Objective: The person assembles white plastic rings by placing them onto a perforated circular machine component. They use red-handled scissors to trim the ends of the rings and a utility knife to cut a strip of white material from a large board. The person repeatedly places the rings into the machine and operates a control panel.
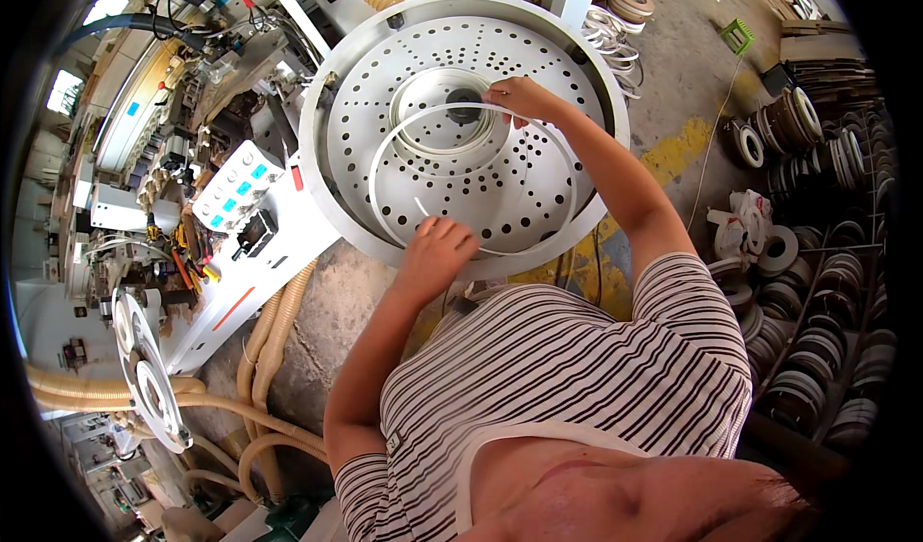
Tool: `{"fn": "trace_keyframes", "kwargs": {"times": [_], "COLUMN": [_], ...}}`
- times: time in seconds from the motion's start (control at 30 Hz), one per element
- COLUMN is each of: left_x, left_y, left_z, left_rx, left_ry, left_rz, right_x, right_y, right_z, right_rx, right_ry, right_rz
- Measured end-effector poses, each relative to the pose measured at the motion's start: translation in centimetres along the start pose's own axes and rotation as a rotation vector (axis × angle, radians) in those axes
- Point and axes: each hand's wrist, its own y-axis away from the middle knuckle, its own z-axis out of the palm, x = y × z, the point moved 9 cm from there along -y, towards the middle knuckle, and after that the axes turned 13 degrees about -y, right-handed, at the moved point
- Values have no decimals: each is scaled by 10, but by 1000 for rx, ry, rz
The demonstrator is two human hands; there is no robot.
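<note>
The person is leaning over a round white perforated disc (538, 52), a flat turntable with a raised rim that is serving as the surface here. A small coil of white edge-banding strip (423, 143) is lying around the dark hub (464, 111) at the disc's centre, and a wide loose loop of the same strip (380, 153) is spreading out over the holes towards the near rim.

The right hand (524, 97) is reaching across to the far side of the loop, close to the hub, its fingers pinching the strip there. The left hand (437, 251) is resting at the near side of the disc, fingers curled narrow and pressing down on the loop's lower arc.

To the left of the disc a white control panel (236, 196) with blue buttons is sitting on the machine body, and beige ribbed hoses (274, 335) are hanging beneath it. On the right, racks of rolled banding (817, 331) are standing along the concrete floor (687, 57)
</note>
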Motion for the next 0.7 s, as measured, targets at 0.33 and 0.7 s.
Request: {"fn": "trace_keyframes", "kwargs": {"times": [0.33, 0.7], "left_x": [-28, -104], "left_y": [-14, 14], "left_z": [16, 45], "left_rx": [-96, -264], "left_ry": [-97, -32], "left_rz": [-131, -192], "right_x": [-40, 64], "right_y": [-76, -31], "right_z": [-39, -100], "right_rx": [221, 402], "right_ry": [-400, 746], "right_rz": [-329, 143]}}
